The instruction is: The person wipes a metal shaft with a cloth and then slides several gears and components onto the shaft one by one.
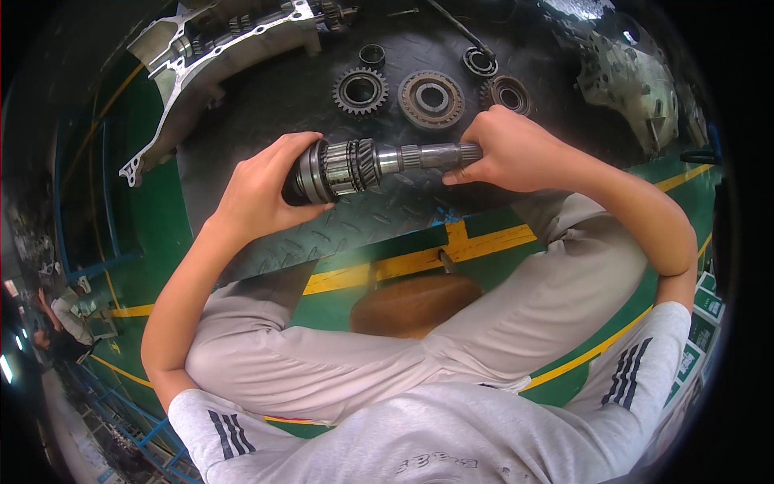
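Observation:
A steel gear shaft lies level across the space between my hands, above the near part of the dark table. My left hand is wrapped round its thick left end, where a ringed synchronizer hub and a helical gear sit. The thin splined right end is gripped by my right hand; its tip is hidden in the fingers. Just beyond the shaft lie a toothed gear, a large gear with a bronze-coloured face, and another gear close to my right knuckles.
A dark chequered metal tabletop carries everything. An open gearbox housing with shafts stands far left, another metal casing far right. A small ring, a bearing and a rod lie at the back. A brown stool is below.

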`<state>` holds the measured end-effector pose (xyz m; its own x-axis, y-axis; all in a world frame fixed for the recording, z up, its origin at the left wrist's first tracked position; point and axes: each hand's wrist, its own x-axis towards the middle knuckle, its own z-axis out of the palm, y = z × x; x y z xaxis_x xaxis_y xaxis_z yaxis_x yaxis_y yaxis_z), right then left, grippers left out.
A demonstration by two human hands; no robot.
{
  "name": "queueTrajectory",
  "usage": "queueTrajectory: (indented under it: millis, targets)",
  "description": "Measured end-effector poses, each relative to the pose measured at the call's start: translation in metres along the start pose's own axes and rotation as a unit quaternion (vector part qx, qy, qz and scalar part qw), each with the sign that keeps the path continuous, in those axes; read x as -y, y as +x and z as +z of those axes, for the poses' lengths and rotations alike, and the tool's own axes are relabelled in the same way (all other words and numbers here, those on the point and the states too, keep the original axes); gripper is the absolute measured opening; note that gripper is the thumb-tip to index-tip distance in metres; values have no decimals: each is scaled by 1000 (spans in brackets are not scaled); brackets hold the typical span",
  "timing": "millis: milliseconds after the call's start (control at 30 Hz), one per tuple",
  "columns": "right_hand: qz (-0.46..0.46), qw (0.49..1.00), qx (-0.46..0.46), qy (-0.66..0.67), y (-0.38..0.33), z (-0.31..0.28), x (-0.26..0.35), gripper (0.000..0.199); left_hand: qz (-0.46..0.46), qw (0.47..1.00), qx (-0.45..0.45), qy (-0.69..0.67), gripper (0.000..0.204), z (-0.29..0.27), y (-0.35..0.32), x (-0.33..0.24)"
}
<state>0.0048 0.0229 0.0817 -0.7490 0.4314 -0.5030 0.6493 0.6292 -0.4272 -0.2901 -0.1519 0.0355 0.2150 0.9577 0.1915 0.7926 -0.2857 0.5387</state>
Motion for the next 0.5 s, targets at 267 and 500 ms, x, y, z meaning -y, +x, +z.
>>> queueTrajectory:
  millis: [267, 500]
  targets:
    - [-2, 1000, -7, 2, -2, 2, -1, 47, -5, 999, 33, -22, 79, -7, 4, -4]
    - [-1, 999, 5, 36, -1, 10, 1, 48, -12, 998, 49, -22, 76, -14, 10, -6]
